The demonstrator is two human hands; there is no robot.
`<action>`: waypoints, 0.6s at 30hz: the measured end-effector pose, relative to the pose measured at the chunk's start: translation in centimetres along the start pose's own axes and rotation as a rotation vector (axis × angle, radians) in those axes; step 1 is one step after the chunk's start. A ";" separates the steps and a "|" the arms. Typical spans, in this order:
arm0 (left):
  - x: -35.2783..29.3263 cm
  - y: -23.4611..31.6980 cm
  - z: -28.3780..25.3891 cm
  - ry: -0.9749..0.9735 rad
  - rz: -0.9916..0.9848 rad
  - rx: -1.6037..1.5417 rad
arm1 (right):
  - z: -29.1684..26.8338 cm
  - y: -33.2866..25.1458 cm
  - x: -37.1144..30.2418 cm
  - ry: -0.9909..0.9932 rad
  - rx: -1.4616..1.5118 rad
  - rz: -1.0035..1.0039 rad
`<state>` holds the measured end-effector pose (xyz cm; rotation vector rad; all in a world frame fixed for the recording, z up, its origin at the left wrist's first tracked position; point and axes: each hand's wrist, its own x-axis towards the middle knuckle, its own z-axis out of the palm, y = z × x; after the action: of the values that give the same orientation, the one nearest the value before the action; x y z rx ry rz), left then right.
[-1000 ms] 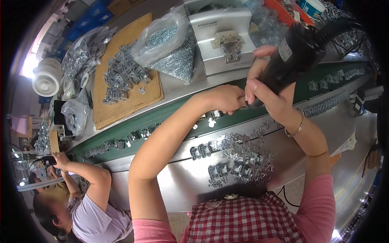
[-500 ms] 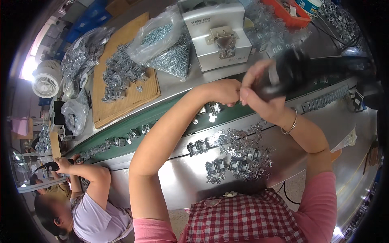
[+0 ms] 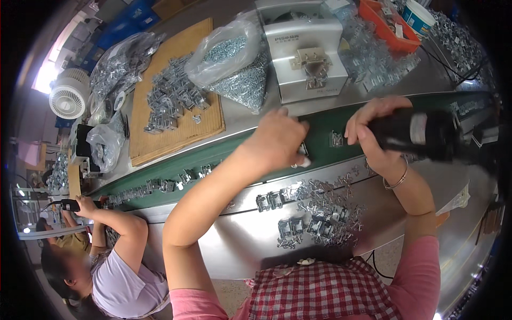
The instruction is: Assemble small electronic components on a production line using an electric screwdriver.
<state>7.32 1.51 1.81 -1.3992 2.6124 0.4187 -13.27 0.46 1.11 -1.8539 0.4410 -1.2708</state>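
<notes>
My right hand (image 3: 376, 136) is wrapped round a black electric screwdriver (image 3: 410, 133), held nearly level above the green conveyor belt (image 3: 320, 125). Just left of its fingertips a small metal bracket (image 3: 336, 139) lies on the belt. My left hand (image 3: 278, 140), somewhat blurred, is over the belt with bent fingers closed at a small metal bracket with a white tip (image 3: 304, 161); the hand partly hides this piece. On the steel ledge nearer me are several metal brackets (image 3: 290, 228) and a scatter of loose screws (image 3: 341, 186).
Behind the belt stand a silver machine (image 3: 306, 58), an open plastic bag of screws (image 3: 234, 69) and cardboard (image 3: 208, 125) heaped with brackets. An orange bin (image 3: 389, 26) sits at the far right. At left a co-worker (image 3: 125, 272) holds another black screwdriver beside a row of parts.
My left hand has drawn away from my right hand, leftward and nearer me. The screwdriver has swung lower and rightward, uncovering the bracket on the belt. The whole view has shifted slightly.
</notes>
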 end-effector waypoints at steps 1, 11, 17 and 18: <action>0.0 0.2 0.9 0.005 0.001 0.002 | 0.4 0.6 0.4 0.036 0.062 0.007; -1.9 -0.1 5.4 0.234 0.077 -0.255 | 2.1 2.1 10.8 0.301 -0.058 -0.449; -1.2 0.0 6.1 0.278 0.028 -0.341 | 2.8 1.2 9.6 0.210 0.132 -0.140; -1.0 -0.2 6.0 0.277 0.030 -0.345 | 2.7 1.0 8.8 0.226 0.141 -0.129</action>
<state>7.99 4.09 -3.70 -1.6244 2.8887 0.7616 -6.92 -4.90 5.22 -1.6500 0.3459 -1.5670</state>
